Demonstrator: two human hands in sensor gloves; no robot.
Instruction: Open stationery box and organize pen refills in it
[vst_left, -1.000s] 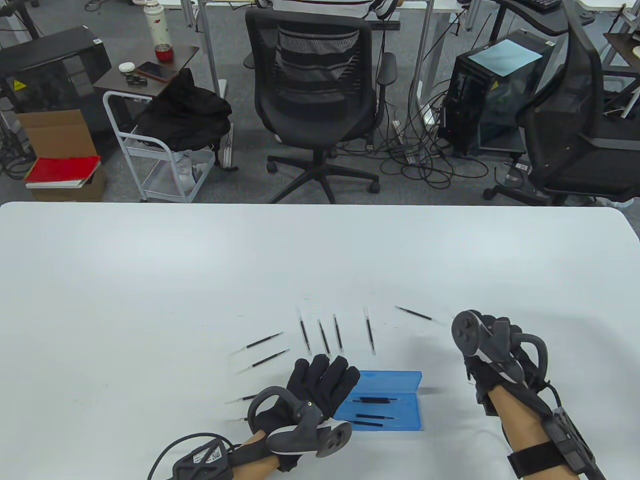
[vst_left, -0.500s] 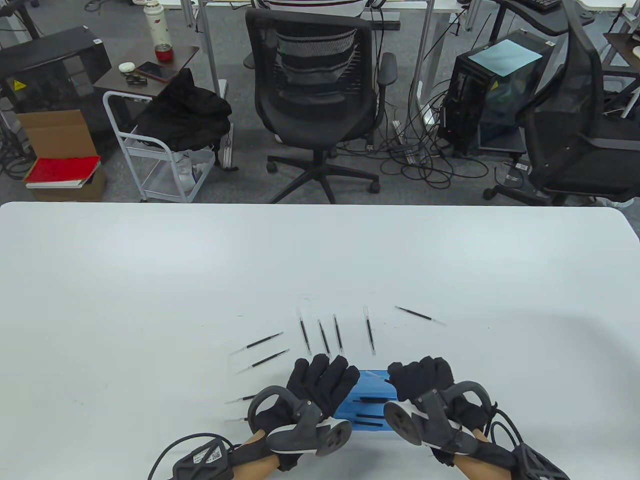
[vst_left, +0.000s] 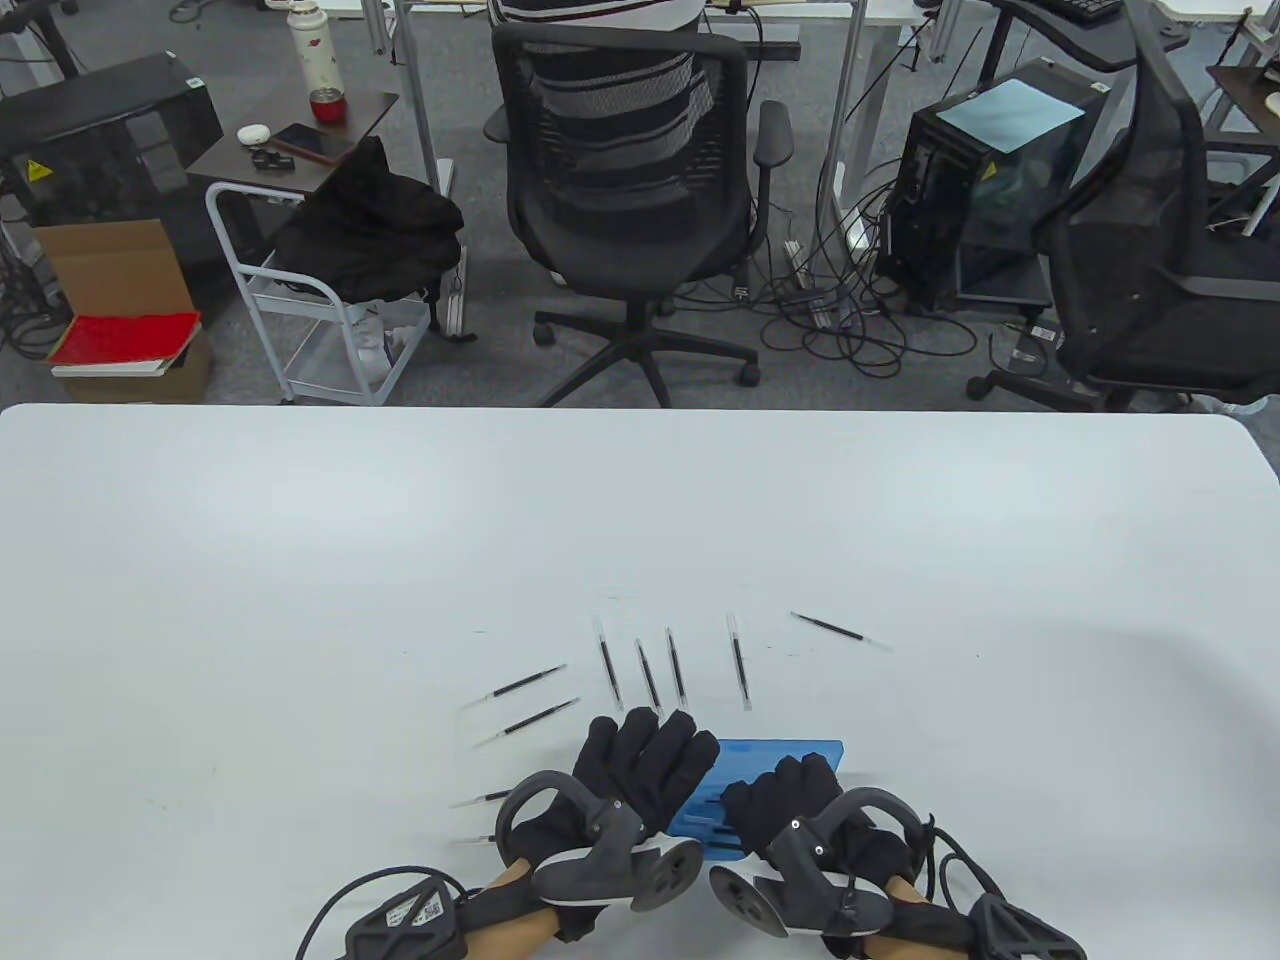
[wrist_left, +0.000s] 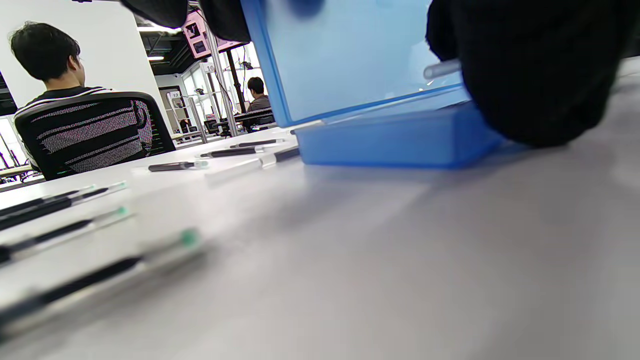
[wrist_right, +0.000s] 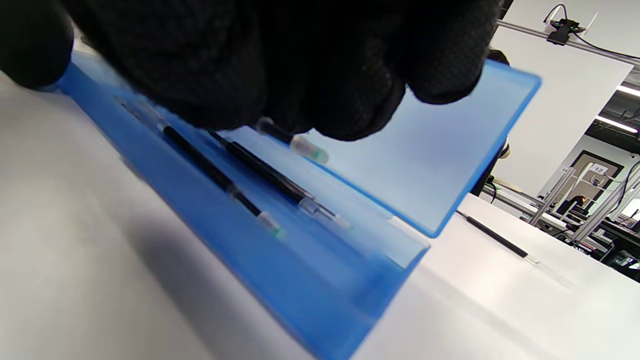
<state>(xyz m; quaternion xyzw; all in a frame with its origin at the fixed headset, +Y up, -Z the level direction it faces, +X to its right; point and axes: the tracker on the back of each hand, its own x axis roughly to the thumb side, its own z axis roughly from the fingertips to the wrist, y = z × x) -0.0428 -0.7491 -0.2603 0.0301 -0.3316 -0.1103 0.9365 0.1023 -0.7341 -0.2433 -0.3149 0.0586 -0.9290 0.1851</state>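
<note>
The blue stationery box lies open near the table's front edge, lid raised. My left hand rests straight fingers against the lid's left end. My right hand hovers over the tray and pinches a pen refill, whose end pokes out below the fingers. Two refills lie inside the tray. Several loose refills lie on the table beyond the box, one more at the right.
More loose refills lie left of the box, two of them partly under my left wrist. The white table stretches far back. Office chairs and a seated person stand beyond its far edge.
My right hand came in from the right side of the table and dropped over the box tray with a refill. The left hand stayed on the lid.
</note>
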